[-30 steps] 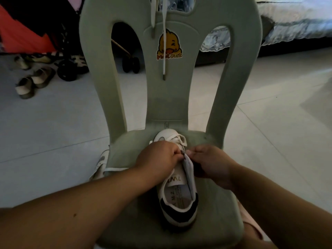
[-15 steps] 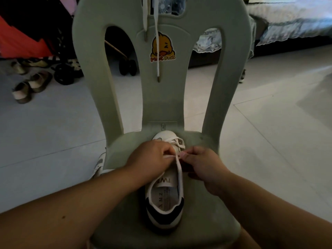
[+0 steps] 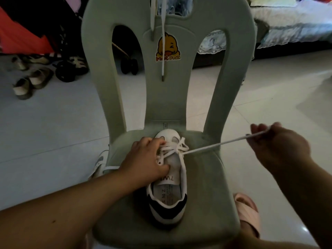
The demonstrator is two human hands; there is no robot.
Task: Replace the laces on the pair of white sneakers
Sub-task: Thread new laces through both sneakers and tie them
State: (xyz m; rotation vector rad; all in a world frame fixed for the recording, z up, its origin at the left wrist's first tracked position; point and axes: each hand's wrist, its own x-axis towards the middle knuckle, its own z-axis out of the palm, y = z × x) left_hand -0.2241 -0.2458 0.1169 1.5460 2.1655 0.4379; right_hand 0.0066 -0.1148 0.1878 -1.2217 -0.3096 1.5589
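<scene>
Where the sneaker sits: white sneaker (image 3: 167, 194) with a dark heel patch, flat on the seat of a pale green plastic chair (image 3: 206, 186), toe toward the chair back, heel toward the person.
Lace: white lace (image 3: 215, 145) crossed through the front eyelets only; one end runs taut from the right-side eyelets out to the right, past the seat edge.
Left hand: left hand (image 3: 145, 159) grips the sneaker from its left side, fingers curled over the laced front, thumb pressed on the tongue.
Right hand: right hand (image 3: 280, 146) held up, well apart from the sneaker and right of the chair, fingers curled, pinching the free end of the lace.
Upper eyelets: not threaded, tongue bare and showing its label.
Second sneaker: second sneaker (image 3: 100, 163) on the floor (image 3: 53, 132), just beside the seat's left edge, mostly hidden by the seat and the left forearm.
Spare lace: spare lace (image 3: 163, 51) draped over the top of the chair back, hanging down across a yellow duck sticker (image 3: 168, 47).
Foot: pink slipper (image 3: 248, 212) on the floor at the seat's right front corner.
Background: loose shoes (image 3: 32, 81) on the floor far left; bed (image 3: 296, 24) with a pale cover far right.
Light: dim, fine detail on the eyelets hard to read.
</scene>
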